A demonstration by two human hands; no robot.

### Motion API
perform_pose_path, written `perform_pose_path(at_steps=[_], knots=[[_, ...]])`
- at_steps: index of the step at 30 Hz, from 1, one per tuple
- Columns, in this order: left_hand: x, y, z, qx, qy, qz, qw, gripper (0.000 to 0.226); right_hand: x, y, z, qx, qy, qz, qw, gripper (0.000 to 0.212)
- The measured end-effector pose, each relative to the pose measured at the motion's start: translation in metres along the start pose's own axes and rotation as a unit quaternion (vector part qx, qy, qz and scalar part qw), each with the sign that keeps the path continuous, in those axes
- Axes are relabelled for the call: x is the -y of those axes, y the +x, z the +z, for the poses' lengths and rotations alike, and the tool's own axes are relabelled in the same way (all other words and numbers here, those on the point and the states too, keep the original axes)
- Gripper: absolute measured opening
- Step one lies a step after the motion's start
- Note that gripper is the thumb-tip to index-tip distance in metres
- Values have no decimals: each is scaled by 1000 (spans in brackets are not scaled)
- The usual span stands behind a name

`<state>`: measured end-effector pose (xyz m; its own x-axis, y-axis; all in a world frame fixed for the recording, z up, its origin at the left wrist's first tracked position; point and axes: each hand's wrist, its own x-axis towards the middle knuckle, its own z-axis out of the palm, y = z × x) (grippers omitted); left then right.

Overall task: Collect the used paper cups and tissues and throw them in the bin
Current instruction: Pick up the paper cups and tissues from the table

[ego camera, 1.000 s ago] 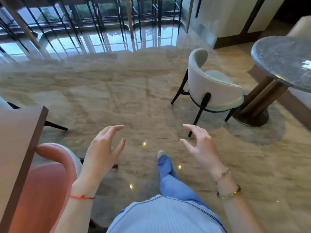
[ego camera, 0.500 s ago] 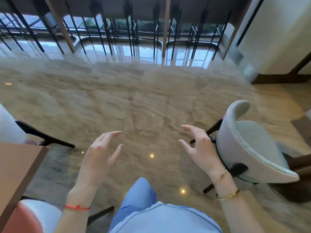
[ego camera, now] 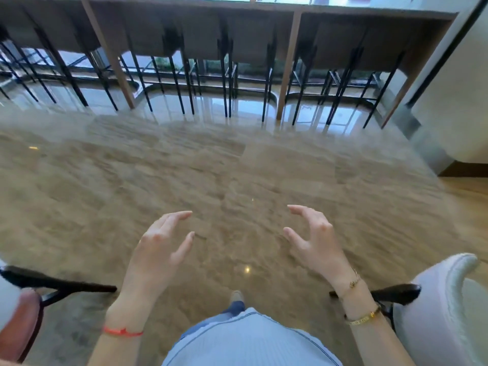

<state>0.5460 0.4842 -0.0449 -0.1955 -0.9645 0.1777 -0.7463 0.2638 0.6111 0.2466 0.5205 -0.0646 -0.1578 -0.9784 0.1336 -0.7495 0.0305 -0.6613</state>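
1. The left hand is raised at waist height over the floor, fingers spread and curled, thumb apart from them, holding nothing.
2. The right hand mirrors it on the right: fingers apart and bent, palm turned inward, also empty. The two hands are level with each other and well apart, with bare floor showing between them.
3. Just below the hands, one shoe tip points forward, toward the far side of the room.
4. At the near left edge sits a pink chair with dark legs; at the near right edge, a white chair. Neither seat shows any litter in the visible part.
5. Across the open floor, at the far side, a long high counter runs left to right on wooden posts, with dark-legged stools tucked under it. Its top is cut off by the frame.
6. No paper cup, tissue or bin is visible anywhere in this view, so their direction from the hands cannot be told.
7. Judgement: with both hands equally free and equally far forward, neither is favoured yet. The deciding relation, which side the first cup or tissue lies on, depends on finding a surface that carries litter; the counter ahead is the only untested candidate in sight.
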Motion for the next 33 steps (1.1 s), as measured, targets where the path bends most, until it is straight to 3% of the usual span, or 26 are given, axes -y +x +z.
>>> perform_pose_path(at_steps=[5, 16, 27, 33], knots=[[17, 117, -8, 2, 11, 20, 1000, 38, 10, 108, 10, -21, 4, 3, 1000, 44], [66, 321, 24, 23, 14, 15, 1000, 38, -15, 310, 62, 10, 9, 9, 1000, 44], [95, 605, 40, -16, 10, -17, 1000, 38, -28, 631, 83, 17, 13, -43, 999, 44], [121, 720, 47, -27, 15, -38, 999, 38, -23, 762, 103, 32, 10, -66, 997, 44]])
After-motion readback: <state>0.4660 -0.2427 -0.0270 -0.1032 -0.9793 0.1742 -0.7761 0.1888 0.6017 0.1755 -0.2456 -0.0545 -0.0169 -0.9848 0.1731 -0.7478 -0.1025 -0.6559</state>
